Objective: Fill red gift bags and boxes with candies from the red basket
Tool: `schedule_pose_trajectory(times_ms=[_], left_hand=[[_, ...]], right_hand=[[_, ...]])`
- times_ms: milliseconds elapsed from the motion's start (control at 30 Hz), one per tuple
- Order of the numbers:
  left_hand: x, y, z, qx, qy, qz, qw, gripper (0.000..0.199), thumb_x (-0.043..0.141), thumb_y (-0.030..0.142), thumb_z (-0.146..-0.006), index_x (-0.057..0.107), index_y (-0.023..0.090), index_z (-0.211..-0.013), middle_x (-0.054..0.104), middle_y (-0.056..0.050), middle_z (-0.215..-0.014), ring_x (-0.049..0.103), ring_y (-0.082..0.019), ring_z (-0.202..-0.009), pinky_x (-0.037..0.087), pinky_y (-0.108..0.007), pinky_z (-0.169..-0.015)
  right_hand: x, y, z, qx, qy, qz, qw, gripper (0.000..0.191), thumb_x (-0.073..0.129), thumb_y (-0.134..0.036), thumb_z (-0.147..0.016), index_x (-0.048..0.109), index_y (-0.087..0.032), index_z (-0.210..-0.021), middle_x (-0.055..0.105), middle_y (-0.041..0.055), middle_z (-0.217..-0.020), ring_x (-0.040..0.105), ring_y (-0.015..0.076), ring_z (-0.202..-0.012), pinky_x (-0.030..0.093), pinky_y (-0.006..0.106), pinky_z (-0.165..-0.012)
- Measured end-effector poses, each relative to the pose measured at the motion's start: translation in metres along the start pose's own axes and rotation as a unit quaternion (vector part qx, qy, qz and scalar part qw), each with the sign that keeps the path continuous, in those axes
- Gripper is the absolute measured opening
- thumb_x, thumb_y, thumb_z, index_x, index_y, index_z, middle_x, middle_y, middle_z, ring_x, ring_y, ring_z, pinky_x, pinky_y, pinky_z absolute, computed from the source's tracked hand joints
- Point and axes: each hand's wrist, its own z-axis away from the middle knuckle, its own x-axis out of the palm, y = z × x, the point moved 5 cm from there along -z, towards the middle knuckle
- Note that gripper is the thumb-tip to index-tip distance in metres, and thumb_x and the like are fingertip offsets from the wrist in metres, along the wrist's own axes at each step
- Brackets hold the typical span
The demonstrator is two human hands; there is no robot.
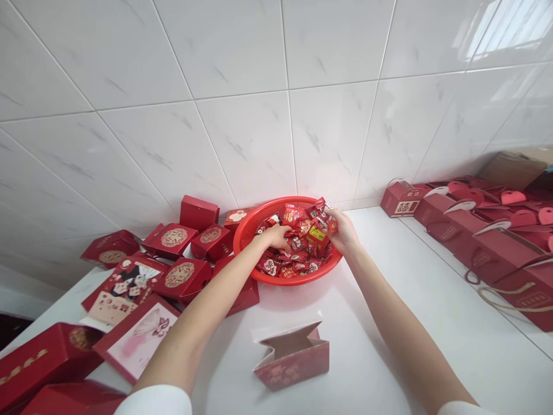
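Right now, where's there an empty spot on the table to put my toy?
The biggest bare patch is between the right arm and the row of bags. A smaller one lies between the basket and the open bag. It's crowded left of the basket, with boxes packed together.

Showing smooth red plastic in the basket [294, 282] beneath the left hand [277, 237] and right hand [342, 231]; glinting as crinkled, glossy film on the wrappers [297, 245] between them; looking like smooth paperboard in the boxes [175, 237] left of the hands; gleaming as glossy tile on the wall [242, 135] beyond.
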Motion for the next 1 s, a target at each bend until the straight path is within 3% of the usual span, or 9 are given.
schedule_pose_trajectory(times_ms=[233, 500, 700, 867, 1000], left_hand=[[0.0, 0.002, -0.001, 0.056, -0.015, 0.006, 0.998, 0.092, 0.084, 0.029, -0.056, 0.052, 0.029, -0.142, 0.055, -0.01, -0.14, 0.057, -0.035, -0.122, 0.047, -0.035, -0.099], [-0.004, 0.001, 0.001, 0.081, -0.012, 0.087, 0.993, 0.06, 0.078, 0.025, -0.061, 0.069, 0.027, -0.121, 0.065, -0.005, -0.13, 0.062, -0.027, -0.116, 0.047, -0.027, -0.094], [-0.006, -0.003, 0.003, 0.082, -0.023, 0.16, 0.983, 0.045, 0.077, 0.029, -0.061, 0.076, 0.024, -0.105, 0.074, 0.0, -0.096, 0.068, -0.023, -0.092, 0.048, -0.024, -0.081], [-0.011, -0.008, 0.004, 0.112, -0.011, 0.244, 0.963, 0.037, 0.079, 0.027, -0.055, 0.078, 0.02, -0.092, 0.074, 0.0, -0.084, 0.066, -0.023, -0.089, 0.048, -0.027, -0.081], [-0.018, -0.01, 0.006, 0.16, 0.019, 0.322, 0.933, 0.035, 0.078, 0.033, -0.056, 0.078, 0.019, -0.088, 0.074, -0.003, -0.091, 0.065, -0.025, -0.096, 0.047, -0.031, -0.088]], right_hand=[[0.0, 0.0, -0.001, -0.001, -0.002, 0.009, 1.0, 0.031, 0.081, -0.026, -0.051, 0.052, -0.021, -0.06, 0.059, -0.0041, -0.061, 0.053, 0.0116, -0.057, 0.038, 0.022, -0.044], [0.003, -0.002, 0.002, 0.003, -0.004, 0.013, 1.0, 0.032, 0.08, -0.026, -0.05, 0.05, -0.02, -0.056, 0.058, -0.0044, -0.061, 0.054, 0.0116, -0.058, 0.039, 0.022, -0.044], [0.004, -0.003, 0.004, 0.002, -0.017, 0.015, 1.0, 0.03, 0.08, -0.025, -0.053, 0.051, -0.021, -0.058, 0.06, -0.0045, -0.062, 0.055, 0.0122, -0.06, 0.04, 0.023, -0.046], [0.005, -0.002, 0.003, 0.001, -0.018, 0.017, 1.0, 0.029, 0.079, -0.026, -0.052, 0.052, -0.021, -0.061, 0.059, -0.0051, -0.061, 0.055, 0.0123, -0.058, 0.04, 0.023, -0.046], [0.004, -0.002, 0.003, -0.001, -0.019, 0.016, 1.0, 0.029, 0.08, -0.026, -0.051, 0.053, -0.021, -0.061, 0.058, -0.0053, -0.06, 0.053, 0.0116, -0.057, 0.037, 0.022, -0.044]])
